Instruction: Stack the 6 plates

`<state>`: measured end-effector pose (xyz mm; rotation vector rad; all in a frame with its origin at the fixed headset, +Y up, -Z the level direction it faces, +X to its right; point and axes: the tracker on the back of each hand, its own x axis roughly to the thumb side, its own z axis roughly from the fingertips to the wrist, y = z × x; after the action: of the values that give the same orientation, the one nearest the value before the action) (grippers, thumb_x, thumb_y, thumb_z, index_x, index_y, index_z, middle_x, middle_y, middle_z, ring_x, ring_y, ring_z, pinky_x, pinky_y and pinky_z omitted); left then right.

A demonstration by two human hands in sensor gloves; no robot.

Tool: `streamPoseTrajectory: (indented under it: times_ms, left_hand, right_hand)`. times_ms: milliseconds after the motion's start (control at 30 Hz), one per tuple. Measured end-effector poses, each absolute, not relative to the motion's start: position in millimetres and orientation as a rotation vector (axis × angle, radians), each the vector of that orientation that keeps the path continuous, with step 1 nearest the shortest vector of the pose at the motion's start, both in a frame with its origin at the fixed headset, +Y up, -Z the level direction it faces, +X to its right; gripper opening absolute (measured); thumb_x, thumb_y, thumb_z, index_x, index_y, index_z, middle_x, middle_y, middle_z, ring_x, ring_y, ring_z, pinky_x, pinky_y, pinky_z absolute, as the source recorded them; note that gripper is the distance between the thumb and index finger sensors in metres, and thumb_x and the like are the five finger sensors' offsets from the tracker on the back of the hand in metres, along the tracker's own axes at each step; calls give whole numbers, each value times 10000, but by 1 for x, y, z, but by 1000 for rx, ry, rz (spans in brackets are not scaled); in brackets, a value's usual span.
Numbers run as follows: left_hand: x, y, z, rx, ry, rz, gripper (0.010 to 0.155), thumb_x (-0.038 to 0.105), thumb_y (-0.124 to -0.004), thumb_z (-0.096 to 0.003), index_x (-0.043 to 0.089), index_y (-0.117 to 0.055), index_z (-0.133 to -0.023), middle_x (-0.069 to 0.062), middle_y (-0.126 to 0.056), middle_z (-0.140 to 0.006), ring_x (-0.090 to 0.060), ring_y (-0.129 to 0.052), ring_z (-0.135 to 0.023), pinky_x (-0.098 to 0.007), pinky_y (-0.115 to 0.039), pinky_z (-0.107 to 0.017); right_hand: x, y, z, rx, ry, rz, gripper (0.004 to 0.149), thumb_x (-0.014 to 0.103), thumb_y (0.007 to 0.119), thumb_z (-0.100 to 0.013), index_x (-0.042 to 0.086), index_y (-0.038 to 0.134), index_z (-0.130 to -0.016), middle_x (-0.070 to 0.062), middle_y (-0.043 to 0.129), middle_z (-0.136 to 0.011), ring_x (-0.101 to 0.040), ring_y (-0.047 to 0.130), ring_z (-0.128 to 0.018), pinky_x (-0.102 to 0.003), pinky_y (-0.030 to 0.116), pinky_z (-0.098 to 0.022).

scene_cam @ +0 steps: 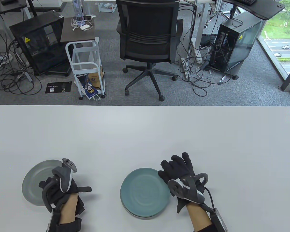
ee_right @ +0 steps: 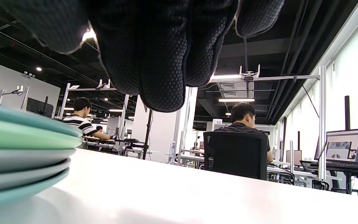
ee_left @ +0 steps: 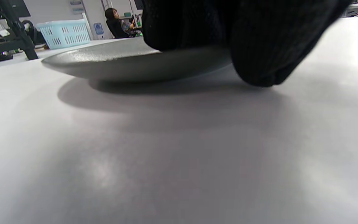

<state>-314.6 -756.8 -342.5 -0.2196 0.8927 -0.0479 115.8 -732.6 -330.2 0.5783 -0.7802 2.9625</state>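
Note:
A single grey plate [scene_cam: 35, 181] lies flat on the white table [scene_cam: 145, 130] at the near left. My left hand [scene_cam: 48, 184] lies over its right rim and holds it there. In the left wrist view the gloved fingers [ee_left: 197, 25] lie on top of the plate's rim [ee_left: 126, 60], and one gloved part reaches down to the table beside it. A stack of several teal, green and grey plates [scene_cam: 145, 192] stands at the near centre. It also shows in the right wrist view [ee_right: 20, 149]. My right hand [scene_cam: 175, 165] is open beside the stack's right edge, with its fingers spread.
Beyond the table's far edge stand an office chair [scene_cam: 147, 36], a white trolley [scene_cam: 87, 65] and two computer cases with cables on the carpet. The far and right parts of the table are bare.

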Motion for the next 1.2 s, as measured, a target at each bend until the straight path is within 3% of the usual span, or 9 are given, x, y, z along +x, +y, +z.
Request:
streamPoseTrajectory:
  times_ms: [233, 467, 900, 1200]
  left_hand:
    - [-310, -749, -340, -68, 877, -71, 439, 446, -960, -330, 350, -878, -750, 130, -939, -714, -135, -827, -856, -439, -431, -878]
    - [-296, -731, -332, 169, 803, -63, 359, 451, -1002, -292, 344, -938, -628, 129, -966, -585, -115, -868, -771, -428, -475, -869]
    - [-214, -719, -323, 399, 413, -130, 354, 454, -1007, -268, 343, -951, -599, 131, -982, -548, -111, -895, -737, -433, -511, -855]
    - [-184, -715, -315, 452, 268, -130, 354, 460, -1006, -263, 349, -953, -595, 137, -988, -542, -104, -903, -733, -433, -521, -852]
  right_hand:
    - [116, -733, -330, 575, -781, 2955, 517, 639, 613, -500, 323, 807, -860, 83, 949, -761, -187, 790, -910, -546, 459, -796]
    - [116, -733, -330, 568, -779, 2956, 517, 640, 614, -499, 324, 806, -862, 83, 949, -763, -188, 788, -911, -546, 458, -796]
    - [119, -733, -332, 488, -740, 2966, 528, 637, 618, -504, 322, 779, -896, 75, 950, -768, -197, 788, -912, -551, 455, -794]
    - [119, -732, -334, 445, -712, 2952, 539, 635, 621, -506, 312, 767, -912, 77, 986, -719, -198, 816, -892, -550, 465, -790]
